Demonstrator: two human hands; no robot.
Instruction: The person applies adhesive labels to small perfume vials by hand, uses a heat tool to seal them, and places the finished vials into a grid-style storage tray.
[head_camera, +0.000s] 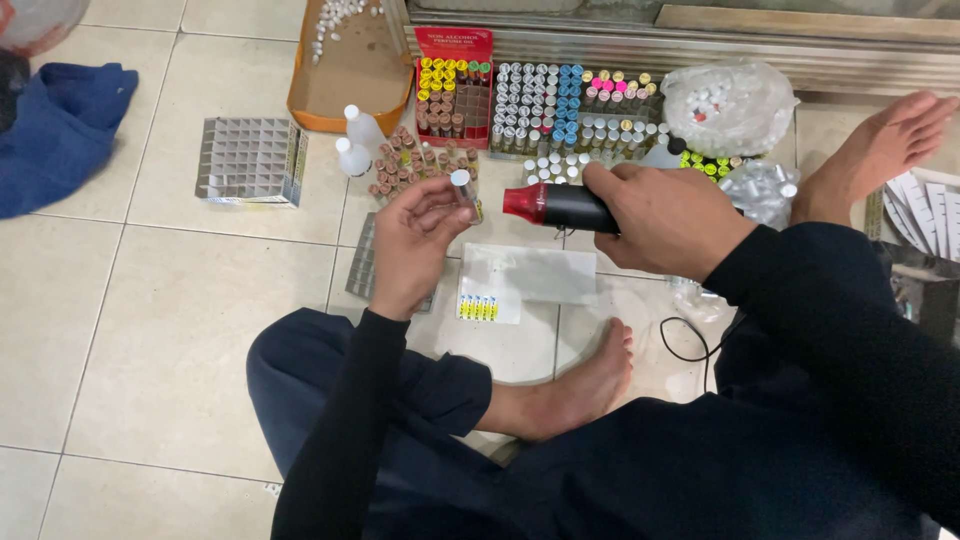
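My left hand (415, 240) holds a small vial with a white cap (463, 187) upright between its fingertips. My right hand (668, 215) grips a black heat gun with a red nozzle (556, 205). The nozzle points left at the vial, a few centimetres from it. Both hands hover above the tiled floor, over a clear plastic sheet (530, 272) and a small strip of yellow labels (478, 307).
Rows of small capped vials (560, 100) stand at the back beside a red box of vials (452, 92). An orange tray (345, 70), two white bottles (360, 135), an empty divider grid (248, 158), plastic bags (725, 105) and a blue cloth (55, 130) lie around. My bare feet (575, 390) rest on the floor.
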